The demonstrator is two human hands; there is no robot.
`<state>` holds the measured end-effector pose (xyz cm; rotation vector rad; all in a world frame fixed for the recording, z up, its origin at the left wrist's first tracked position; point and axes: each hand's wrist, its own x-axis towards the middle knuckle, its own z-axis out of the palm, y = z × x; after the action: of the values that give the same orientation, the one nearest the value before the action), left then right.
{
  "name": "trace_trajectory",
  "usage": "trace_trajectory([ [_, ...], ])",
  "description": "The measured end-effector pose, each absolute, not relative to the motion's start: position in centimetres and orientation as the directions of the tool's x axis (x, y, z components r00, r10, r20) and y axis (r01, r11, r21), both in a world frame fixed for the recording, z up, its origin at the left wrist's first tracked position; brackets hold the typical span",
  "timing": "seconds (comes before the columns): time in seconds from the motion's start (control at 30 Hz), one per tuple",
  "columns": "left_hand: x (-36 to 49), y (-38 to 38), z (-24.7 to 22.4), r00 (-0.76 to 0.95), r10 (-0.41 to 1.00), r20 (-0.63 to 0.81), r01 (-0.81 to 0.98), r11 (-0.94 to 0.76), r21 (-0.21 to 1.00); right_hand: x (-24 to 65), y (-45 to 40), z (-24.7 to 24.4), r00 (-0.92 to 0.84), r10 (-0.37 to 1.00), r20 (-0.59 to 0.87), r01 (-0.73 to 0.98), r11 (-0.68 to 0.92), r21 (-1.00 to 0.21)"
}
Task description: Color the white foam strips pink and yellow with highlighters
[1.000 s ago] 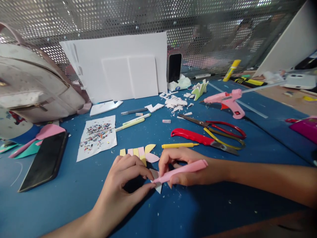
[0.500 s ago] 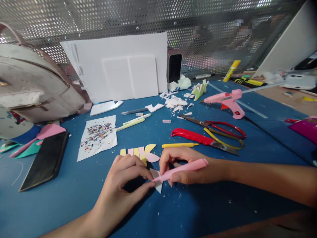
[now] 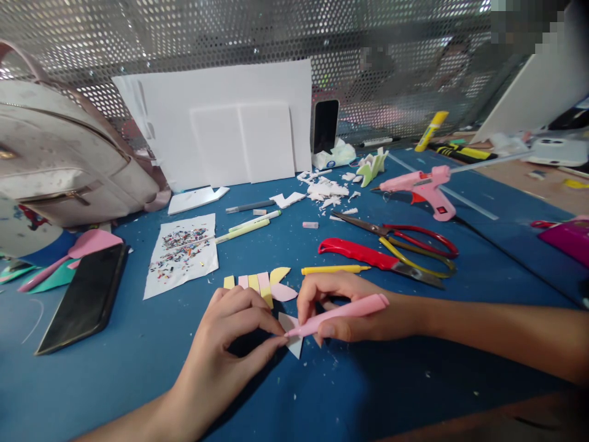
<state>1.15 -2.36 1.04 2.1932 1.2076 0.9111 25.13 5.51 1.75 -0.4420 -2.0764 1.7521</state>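
A small pale paper piece (image 3: pixel 294 347) with pointed corners is between my hands. My left hand (image 3: pixel 234 344) pinches its left edge between thumb and forefinger. In my right hand (image 3: pixel 350 310) is a pink marker (image 3: pixel 354 310), its tip resting on the piece close to my left fingertips. Just beyond my left hand lie yellow and pink paper strips (image 3: pixel 253 282) with a yellow leaf shape (image 3: pixel 280 274) and a pink one (image 3: pixel 283 292). A yellow marker (image 3: pixel 334 269) lies behind my right hand.
Red-handled cutter (image 3: pixel 359 253), scissors (image 3: pixel 386 232) and pink glue gun (image 3: pixel 427 187) lie to the right. White scraps (image 3: pixel 326 191) are heaped behind. Left are a dark phone (image 3: pixel 85 301), a bead-covered sheet (image 3: pixel 202 264) and a backpack (image 3: pixel 69 159). A white board (image 3: pixel 170 129) stands at the back.
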Motion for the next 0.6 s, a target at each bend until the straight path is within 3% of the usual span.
trace_trajectory([
  [0.6, 0.97, -2.71, 1.14, 0.409, 0.853, 0.323, 0.54, -0.512, 0.668, 25.33, 5.43, 1.58, -0.76, 0.64, 0.115, -0.06, 0.106, -0.992],
])
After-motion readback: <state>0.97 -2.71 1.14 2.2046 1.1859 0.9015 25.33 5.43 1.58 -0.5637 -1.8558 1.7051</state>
